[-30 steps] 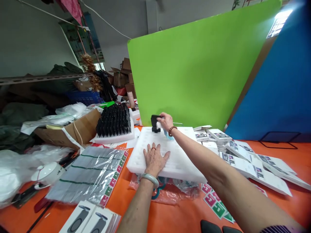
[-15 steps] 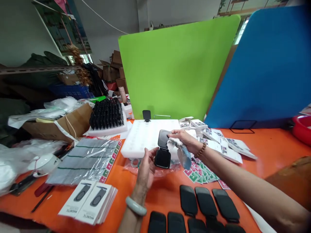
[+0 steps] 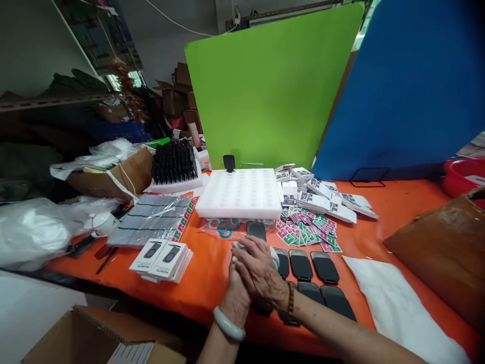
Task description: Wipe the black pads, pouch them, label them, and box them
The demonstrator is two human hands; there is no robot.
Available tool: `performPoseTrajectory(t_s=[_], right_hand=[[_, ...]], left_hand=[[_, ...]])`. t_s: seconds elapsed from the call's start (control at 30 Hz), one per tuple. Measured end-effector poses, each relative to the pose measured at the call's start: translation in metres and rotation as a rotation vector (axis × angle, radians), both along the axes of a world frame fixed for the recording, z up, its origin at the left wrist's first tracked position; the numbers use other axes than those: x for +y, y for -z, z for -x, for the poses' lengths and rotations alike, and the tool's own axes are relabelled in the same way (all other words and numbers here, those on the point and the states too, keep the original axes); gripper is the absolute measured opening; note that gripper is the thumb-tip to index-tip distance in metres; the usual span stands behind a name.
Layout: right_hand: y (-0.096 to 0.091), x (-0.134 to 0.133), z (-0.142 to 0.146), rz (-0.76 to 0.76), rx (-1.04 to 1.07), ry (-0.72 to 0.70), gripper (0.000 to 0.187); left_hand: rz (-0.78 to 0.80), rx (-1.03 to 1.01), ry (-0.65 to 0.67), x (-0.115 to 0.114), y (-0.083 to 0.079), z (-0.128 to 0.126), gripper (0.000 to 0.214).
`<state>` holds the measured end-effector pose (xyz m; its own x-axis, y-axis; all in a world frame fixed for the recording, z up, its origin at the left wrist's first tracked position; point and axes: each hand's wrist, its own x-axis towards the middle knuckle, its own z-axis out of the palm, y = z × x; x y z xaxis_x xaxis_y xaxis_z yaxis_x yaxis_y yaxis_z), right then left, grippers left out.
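My two hands meet low over the front of the orange table (image 3: 212, 275). My left hand (image 3: 235, 289) is closed round a black phone holder (image 3: 256, 230), whose top sticks out above the fingers. My right hand (image 3: 260, 273) lies over it, fingers closed on a white cloth (image 3: 274, 256) pressed against the holder. Just right of my hands, several flat black holders (image 3: 301, 265) lie in rows. Beyond them sits a white foam tray (image 3: 242, 194) with one black holder (image 3: 229, 163) standing at its far edge.
Red and green stickers (image 3: 307, 230) and white boxes (image 3: 326, 200) lie right of the tray. Small product boxes (image 3: 162, 257), a bag of grey sheets (image 3: 151, 227) and a foam tray full of black holders (image 3: 175, 164) are left. A brown box (image 3: 447, 247) and white foam sheet (image 3: 394, 298) are right.
My hands came back from the foam tray towards me and dropped low, now clasped over the black holder with the cloth. One holder stays standing on the tray. The view tilted down.
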<state>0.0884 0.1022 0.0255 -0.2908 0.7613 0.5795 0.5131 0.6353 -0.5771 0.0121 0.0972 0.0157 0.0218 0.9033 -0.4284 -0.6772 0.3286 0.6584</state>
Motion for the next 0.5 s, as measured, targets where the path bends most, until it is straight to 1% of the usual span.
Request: performPoseTrajectory(t_s=[0.07,0.13,0.2,0.27,0.33,0.37,0.4,0.43,0.5], right_hand=[[0.005,0.013,-0.004,-0.009,-0.02,0.102,0.022],[0.007,0.03,-0.014,0.088,0.034,0.157,0.027],[0.007,0.037,-0.021,0.173,0.07,0.193,0.03],[0.007,0.028,-0.023,0.16,0.057,0.153,0.029],[0.008,0.014,-0.022,0.099,0.026,0.033,0.027],[0.009,0.01,-0.023,0.092,0.023,-0.016,0.026],[0.01,0.01,-0.026,0.126,0.05,-0.015,0.025],[0.012,0.013,-0.031,0.195,0.105,0.036,0.025],[0.016,0.029,-0.048,0.415,0.26,0.227,0.03]], left_hand=[[0.01,-0.012,0.016,-0.015,-0.002,-0.01,0.037],[0.048,-0.073,0.042,-0.026,-0.005,-0.016,0.036],[0.109,-0.109,0.048,-0.031,-0.008,-0.019,0.031],[0.174,-0.138,0.047,-0.032,-0.01,-0.018,0.031],[0.206,-0.171,0.051,-0.032,-0.011,-0.018,0.035],[0.21,-0.174,0.059,-0.032,-0.011,-0.018,0.036],[0.212,-0.16,0.074,-0.034,-0.011,-0.019,0.035],[0.219,-0.131,0.094,-0.036,-0.01,-0.02,0.033],[0.244,-0.078,0.138,-0.042,-0.009,-0.02,0.03]])
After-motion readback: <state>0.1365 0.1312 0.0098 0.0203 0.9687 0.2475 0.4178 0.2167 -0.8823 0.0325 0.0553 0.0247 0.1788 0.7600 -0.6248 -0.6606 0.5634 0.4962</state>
